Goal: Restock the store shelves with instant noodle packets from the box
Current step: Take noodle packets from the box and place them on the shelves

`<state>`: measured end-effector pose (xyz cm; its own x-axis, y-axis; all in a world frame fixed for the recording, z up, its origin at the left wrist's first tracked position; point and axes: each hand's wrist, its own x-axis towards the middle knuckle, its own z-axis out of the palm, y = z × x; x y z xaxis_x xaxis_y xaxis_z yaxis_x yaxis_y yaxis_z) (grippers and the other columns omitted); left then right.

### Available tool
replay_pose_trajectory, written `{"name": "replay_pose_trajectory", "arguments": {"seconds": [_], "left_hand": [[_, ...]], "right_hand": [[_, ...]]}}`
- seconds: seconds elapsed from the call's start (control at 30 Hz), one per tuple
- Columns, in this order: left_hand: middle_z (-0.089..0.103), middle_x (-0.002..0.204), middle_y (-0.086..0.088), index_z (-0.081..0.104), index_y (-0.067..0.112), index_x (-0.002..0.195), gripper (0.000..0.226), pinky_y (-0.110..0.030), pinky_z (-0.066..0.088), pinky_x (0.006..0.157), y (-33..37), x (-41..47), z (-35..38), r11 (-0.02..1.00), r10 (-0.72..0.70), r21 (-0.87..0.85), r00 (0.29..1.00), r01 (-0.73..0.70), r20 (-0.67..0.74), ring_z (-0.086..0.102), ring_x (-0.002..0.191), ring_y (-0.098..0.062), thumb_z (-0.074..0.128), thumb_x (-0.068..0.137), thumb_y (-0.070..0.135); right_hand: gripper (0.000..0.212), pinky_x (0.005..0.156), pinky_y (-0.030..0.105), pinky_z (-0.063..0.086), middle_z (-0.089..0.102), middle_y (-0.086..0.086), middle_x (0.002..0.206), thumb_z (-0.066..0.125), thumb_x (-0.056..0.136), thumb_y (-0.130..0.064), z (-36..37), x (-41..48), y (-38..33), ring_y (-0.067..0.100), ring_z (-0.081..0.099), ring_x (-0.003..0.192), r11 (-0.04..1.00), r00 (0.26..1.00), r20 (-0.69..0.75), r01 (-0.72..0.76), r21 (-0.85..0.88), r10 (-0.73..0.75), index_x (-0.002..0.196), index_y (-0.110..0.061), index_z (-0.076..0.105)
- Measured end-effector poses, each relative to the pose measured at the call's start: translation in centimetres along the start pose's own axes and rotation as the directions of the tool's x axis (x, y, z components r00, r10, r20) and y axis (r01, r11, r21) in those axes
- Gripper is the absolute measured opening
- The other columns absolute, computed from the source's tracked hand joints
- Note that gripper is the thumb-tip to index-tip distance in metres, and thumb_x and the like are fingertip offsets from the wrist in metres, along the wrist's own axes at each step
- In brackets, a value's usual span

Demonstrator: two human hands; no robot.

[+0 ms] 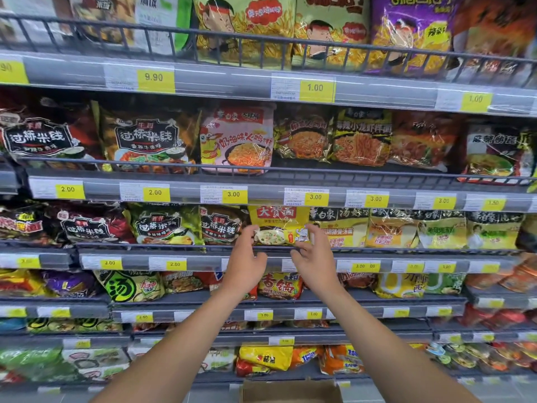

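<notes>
Grey wire-railed shelves (186, 196) hold rows of noodle packets (236, 141).

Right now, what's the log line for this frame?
step: shelving | packet: upright on shelf | left hand: grips its left edge | right hand: grips its right edge | box: below

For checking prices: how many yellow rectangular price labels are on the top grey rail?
4 yellow price labels: one cut at far left, 9.90 left of centre, 1.00 right of centre, 1.00 at right. Others may be outside view.
</notes>
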<state>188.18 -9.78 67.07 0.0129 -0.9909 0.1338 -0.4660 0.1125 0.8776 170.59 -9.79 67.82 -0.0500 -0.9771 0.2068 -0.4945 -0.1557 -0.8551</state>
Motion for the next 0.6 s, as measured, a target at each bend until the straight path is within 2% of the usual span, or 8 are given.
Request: {"name": "replay_pose_trajectory", "arguments": {"seconds": [0.03, 0.1, 0.2, 0.27, 0.33, 0.43, 0.5, 0.6], "left_hand": [[0.029, 0.157, 0.005, 0.035, 0.03, 0.149, 0.057, -0.023, 0.041, 0.09, -0.2, -0.3, 0.0, 0.998, 0.036, 0.058, 0.999, -0.038, 0.024, 0.044, 0.13, -0.011, 0.051, 0.098, 0.01], [0.015, 0.163, 0.006, 0.036, 0.032, 0.151, 0.057, -0.022, 0.045, 0.09, -0.4, -0.6, 0.2, 0.984, 0.068, 0.161, 0.995, -0.079, 0.069, 0.05, 0.122, -0.013, 0.051, 0.099, 0.012], [0.001, 0.167, 0.006, 0.03, 0.034, 0.155, 0.063, -0.022, 0.045, 0.087, -0.5, -0.8, 0.4, 0.951, 0.067, 0.295, 0.993, -0.093, 0.098, 0.053, 0.126, -0.016, 0.052, 0.099, 0.018], [-0.001, 0.167, 0.005, 0.027, 0.032, 0.156, 0.065, -0.027, 0.049, 0.09, -0.4, -0.7, 0.5, 0.929, 0.072, 0.356, 0.992, -0.105, 0.104, 0.043, 0.139, -0.018, 0.052, 0.098, 0.02], [0.002, 0.168, 0.004, 0.026, 0.029, 0.157, 0.066, -0.035, 0.048, 0.102, -0.3, -0.6, 0.6, 0.904, 0.059, 0.416, 0.993, -0.097, 0.102, 0.027, 0.149, -0.02, 0.052, 0.097, 0.022], [0.008, 0.168, 0.0, 0.024, 0.026, 0.157, 0.068, -0.046, 0.037, 0.114, -0.2, -0.5, 0.5, 0.828, 0.063, 0.553, 0.995, -0.097, 0.08, 0.024, 0.15, -0.023, 0.051, 0.095, 0.029], [0.009, 0.167, -0.001, 0.023, 0.025, 0.157, 0.069, -0.048, 0.031, 0.115, -0.2, -0.4, 0.4, 0.802, 0.053, 0.591, 0.996, -0.087, 0.075, 0.022, 0.151, -0.022, 0.05, 0.095, 0.032], [0.007, 0.168, 0.001, 0.02, 0.023, 0.158, 0.07, -0.049, 0.029, 0.114, -0.5, -0.1, 0.1, 0.795, 0.014, 0.603, 0.996, -0.065, 0.088, 0.022, 0.151, -0.021, 0.049, 0.095, 0.034]], "right_hand": [[0.062, 0.092, 0.03, 0.054, 0.029, -0.003, 0.152, 0.064, 0.093, -0.017, 0.1, -0.4, 0.3, 0.01, 0.055, 0.115, 0.979, 0.994, 0.018, 0.109, -0.174, -0.108, 0.147, -0.024, 0.036], [0.06, 0.094, 0.034, 0.053, 0.024, 0.003, 0.157, 0.066, 0.09, -0.019, 0.3, -0.6, 0.9, 0.019, 0.047, 0.126, 0.813, 0.957, 0.088, 0.281, -0.51, -0.276, 0.145, -0.021, 0.042], [0.062, 0.107, 0.047, 0.044, 0.034, 0.006, 0.156, 0.068, 0.084, -0.024, 0.5, -0.8, 0.9, 0.03, 0.04, 0.136, 0.608, 0.943, 0.135, 0.302, -0.734, -0.305, 0.143, -0.021, 0.048], [0.065, 0.109, 0.049, 0.041, 0.039, 0.004, 0.154, 0.068, 0.082, -0.028, 0.8, -1.0, 0.6, 0.031, 0.038, 0.138, 0.561, 0.951, 0.149, 0.281, -0.779, -0.27, 0.144, -0.023, 0.047], [0.068, 0.111, 0.05, 0.036, 0.041, 0.003, 0.154, 0.068, 0.081, -0.031, 1.0, -1.0, 0.6, 0.033, 0.037, 0.139, 0.541, 0.961, 0.142, 0.252, -0.802, -0.236, 0.144, -0.025, 0.046], [0.071, 0.117, 0.053, 0.028, 0.034, 0.003, 0.159, 0.064, 0.085, -0.035, 1.4, -0.8, 0.6, 0.036, 0.03, 0.146, 0.55, 0.973, 0.142, 0.22, -0.805, -0.182, 0.15, -0.025, 0.038], [0.074, 0.12, 0.053, 0.023, 0.024, 0.001, 0.163, 0.059, 0.09, -0.037, 1.7, -0.6, 0.7, 0.03, 0.024, 0.149, 0.579, 0.974, 0.183, 0.225, -0.784, -0.132, 0.155, -0.026, 0.027], [0.078, 0.122, 0.052, 0.015, 0.013, -0.004, 0.166, 0.053, 0.093, -0.039, 2.1, -0.3, 0.6, 0.02, 0.017, 0.152, 0.608, 0.966, 0.251, 0.233, -0.759, -0.057, 0.158, -0.026, 0.012]]}}
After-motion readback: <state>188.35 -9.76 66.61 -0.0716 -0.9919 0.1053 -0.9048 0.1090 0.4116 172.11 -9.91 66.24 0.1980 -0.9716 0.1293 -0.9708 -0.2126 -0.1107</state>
